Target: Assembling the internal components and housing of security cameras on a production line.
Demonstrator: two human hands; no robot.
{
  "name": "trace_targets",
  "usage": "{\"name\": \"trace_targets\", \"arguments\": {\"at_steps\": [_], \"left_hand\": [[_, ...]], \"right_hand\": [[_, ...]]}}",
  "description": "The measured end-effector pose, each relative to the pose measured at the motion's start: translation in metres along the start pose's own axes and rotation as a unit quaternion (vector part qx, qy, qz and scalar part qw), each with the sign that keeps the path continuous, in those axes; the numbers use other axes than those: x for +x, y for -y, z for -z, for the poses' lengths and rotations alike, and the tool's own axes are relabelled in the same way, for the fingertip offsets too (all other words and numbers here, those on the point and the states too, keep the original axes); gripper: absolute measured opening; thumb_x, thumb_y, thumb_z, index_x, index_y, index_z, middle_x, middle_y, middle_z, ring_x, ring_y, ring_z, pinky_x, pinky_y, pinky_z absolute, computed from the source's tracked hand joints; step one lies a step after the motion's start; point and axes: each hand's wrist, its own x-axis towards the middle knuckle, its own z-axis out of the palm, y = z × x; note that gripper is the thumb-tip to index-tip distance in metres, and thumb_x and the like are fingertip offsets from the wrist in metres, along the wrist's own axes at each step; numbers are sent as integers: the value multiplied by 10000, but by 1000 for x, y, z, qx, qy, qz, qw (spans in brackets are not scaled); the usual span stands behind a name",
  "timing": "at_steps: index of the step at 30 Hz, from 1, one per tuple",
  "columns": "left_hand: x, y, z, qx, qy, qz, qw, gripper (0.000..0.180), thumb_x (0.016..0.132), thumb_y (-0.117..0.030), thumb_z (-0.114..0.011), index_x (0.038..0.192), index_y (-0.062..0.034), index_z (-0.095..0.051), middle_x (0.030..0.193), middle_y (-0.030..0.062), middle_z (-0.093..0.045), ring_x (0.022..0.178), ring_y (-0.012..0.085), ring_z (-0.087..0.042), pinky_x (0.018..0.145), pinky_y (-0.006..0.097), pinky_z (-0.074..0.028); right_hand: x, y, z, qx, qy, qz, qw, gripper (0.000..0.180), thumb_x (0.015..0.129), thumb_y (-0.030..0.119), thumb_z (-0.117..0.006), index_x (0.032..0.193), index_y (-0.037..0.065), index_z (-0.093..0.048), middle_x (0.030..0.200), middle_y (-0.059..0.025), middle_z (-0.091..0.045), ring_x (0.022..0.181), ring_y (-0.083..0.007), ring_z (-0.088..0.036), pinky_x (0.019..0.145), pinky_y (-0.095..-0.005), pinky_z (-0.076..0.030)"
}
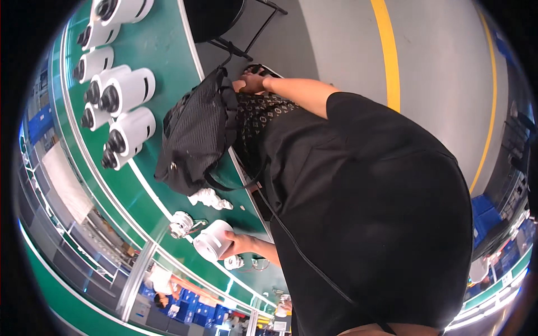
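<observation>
Two hands are working apart: left hand (238, 243) fingers are wrapping a white cylindrical plastic housing (213, 239) on the green surface (168, 50), steadying it; right hand (252, 83), fingers curled, is gripping the black woven bag (193, 134).

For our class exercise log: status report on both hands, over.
Left hand gripping white cylindrical housing on green bench. Right hand at black bag top, grip unclear. Small white fitting beside housing.

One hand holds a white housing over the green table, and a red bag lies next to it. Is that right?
Not quite: the bag is black, not red. The head view shows the hand holding the white housing over the green table, with the black bag next to it.
</observation>
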Motion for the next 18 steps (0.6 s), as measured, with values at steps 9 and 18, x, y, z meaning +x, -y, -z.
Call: {"name": "trace_targets", "arguments": {"at_steps": [9, 18], "left_hand": [[29, -29, -4, 167, 46, 124, 977, 948, 710, -398, -791, 1378, 36, -279, 1348, 237, -343, 1198, 358, -432, 1033, 449, -363], [7, -62, -25, 154, -29, 3, 988, 798, 781, -315, -743, 1352, 15, -294, 1294, 176, -442, 1196, 287, -441, 912, 390, -410]], "right_hand": [[22, 51, -41, 134, -4, 183, 974, 634, 753, 420, -608, 1297, 116, -490, 1304, -182, -467, 1210, -402, -405, 985, -482, -361], [-69, 106, 27, -54, 344, 318, 882, 682, 819, 482, -563, 1356, 83, -425, 1311, -139, -500, 1222, -327, -430, 1021, -413, -340]]}}
